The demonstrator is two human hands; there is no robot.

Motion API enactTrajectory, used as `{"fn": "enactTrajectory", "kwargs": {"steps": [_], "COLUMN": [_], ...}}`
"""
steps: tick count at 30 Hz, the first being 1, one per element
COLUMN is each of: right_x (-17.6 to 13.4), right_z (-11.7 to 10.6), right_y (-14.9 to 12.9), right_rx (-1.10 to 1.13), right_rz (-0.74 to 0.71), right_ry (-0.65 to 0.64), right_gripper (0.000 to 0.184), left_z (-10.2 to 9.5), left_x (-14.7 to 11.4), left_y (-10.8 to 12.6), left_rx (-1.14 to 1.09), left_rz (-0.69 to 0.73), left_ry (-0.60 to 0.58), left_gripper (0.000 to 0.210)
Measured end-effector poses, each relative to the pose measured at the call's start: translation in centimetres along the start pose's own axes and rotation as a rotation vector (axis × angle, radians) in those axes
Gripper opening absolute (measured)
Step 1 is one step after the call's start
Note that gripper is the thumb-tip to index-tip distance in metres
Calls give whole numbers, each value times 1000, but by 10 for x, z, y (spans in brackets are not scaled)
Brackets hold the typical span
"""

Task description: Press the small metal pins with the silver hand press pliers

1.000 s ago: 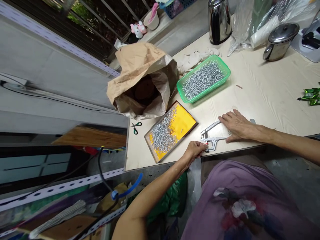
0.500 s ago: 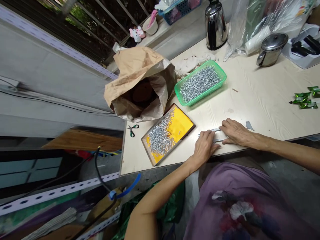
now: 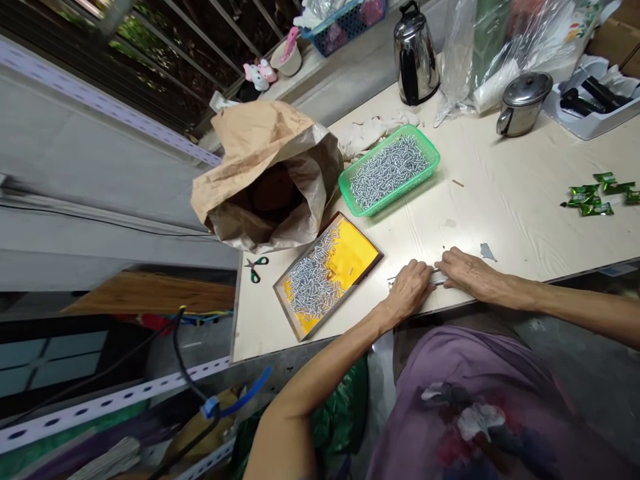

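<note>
At the table's front edge my left hand (image 3: 411, 287) is closed over a narrow silver metal rail (image 3: 439, 277), whose left end with small dark holes pokes out past the fingers. My right hand (image 3: 465, 273) grips the rail's right end, thumb and fingers bent round it. Most of the rail is hidden under the hands. Left of them a shallow tray (image 3: 367, 275) lined in yellow holds many small silver pins or screws (image 3: 313, 283). Farther back, more of these small metal pieces fill a green plastic basket (image 3: 434, 160).
An open brown paper bag (image 3: 260, 133) stands behind the tray, with green-handled scissors (image 3: 256, 269) at the table's left edge. At the back are a steel kettle (image 3: 416, 60) and a lidded steel cup (image 3: 523, 107). Green packets (image 3: 590, 200) and a grey scrap (image 3: 487, 251) lie to the right.
Two parallel silver strips with a gap between them now appear as one narrow rail between my hands. My hands have drawn closer together. The whole view has shifted slightly.
</note>
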State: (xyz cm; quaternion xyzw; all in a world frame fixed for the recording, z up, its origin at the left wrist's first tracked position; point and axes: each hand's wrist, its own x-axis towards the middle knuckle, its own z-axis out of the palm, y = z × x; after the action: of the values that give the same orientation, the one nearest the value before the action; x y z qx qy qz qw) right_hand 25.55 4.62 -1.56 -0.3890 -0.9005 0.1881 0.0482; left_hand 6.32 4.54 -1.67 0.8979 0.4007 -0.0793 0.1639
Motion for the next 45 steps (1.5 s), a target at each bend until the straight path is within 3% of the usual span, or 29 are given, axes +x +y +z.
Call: {"fn": "enactTrajectory", "kwargs": {"steps": [3, 14, 18, 22, 24, 27, 31, 33, 36, 39, 41, 43, 45], "right_x": [5, 17, 16, 25, 36, 56, 80, 86, 89, 93, 99, 104, 106], "right_z": [6, 26, 16, 1, -5, -13, -21, -19, -4, 16, 27, 33, 33], "right_y": [5, 17, 22, 42, 52, 58, 35, 10, -33, -59, -63, -63, -62], "right_rx": [5, -17, 10, 50, 38, -57, -210, -220, -173, -151, -165, -163, -129], "right_rz": [-6, -97, -52, -145, -185, -100, 54, -37, -370, -582, -648, -674, -656], "right_ry": [5, 109, 76, -46, -65, 5, 107, 106, 8, -58, -77, -98, -92], "right_gripper": [5, 25, 11, 41, 32, 22, 19, 19, 19, 19, 20, 17, 17], "left_z": [4, 12, 18, 43, 58, 71, 65, 58, 52, 49, 46, 38, 28], "left_x": [3, 7, 2, -12, -18, -22, -16, -15, -25, -56, -82, -103, -113], "left_y": [-5, -8, -4, 8, 17, 29, 35, 38, 45, 43, 29, 1, -36], "left_rx": [-32, -73, -96, -165, -194, -206, -222, -241, -281, -323, -298, -221, -133], "left_rz": [1, -61, -94, -107, -66, -23, -49, -58, -16, 158, 208, 27, -309], "left_ry": [57, 133, 173, 341, 382, 371, 342, 337, 299, 224, 217, 358, 606], "left_gripper": [11, 18, 17, 38, 43, 45, 43, 42, 41, 40, 37, 35, 33]}}
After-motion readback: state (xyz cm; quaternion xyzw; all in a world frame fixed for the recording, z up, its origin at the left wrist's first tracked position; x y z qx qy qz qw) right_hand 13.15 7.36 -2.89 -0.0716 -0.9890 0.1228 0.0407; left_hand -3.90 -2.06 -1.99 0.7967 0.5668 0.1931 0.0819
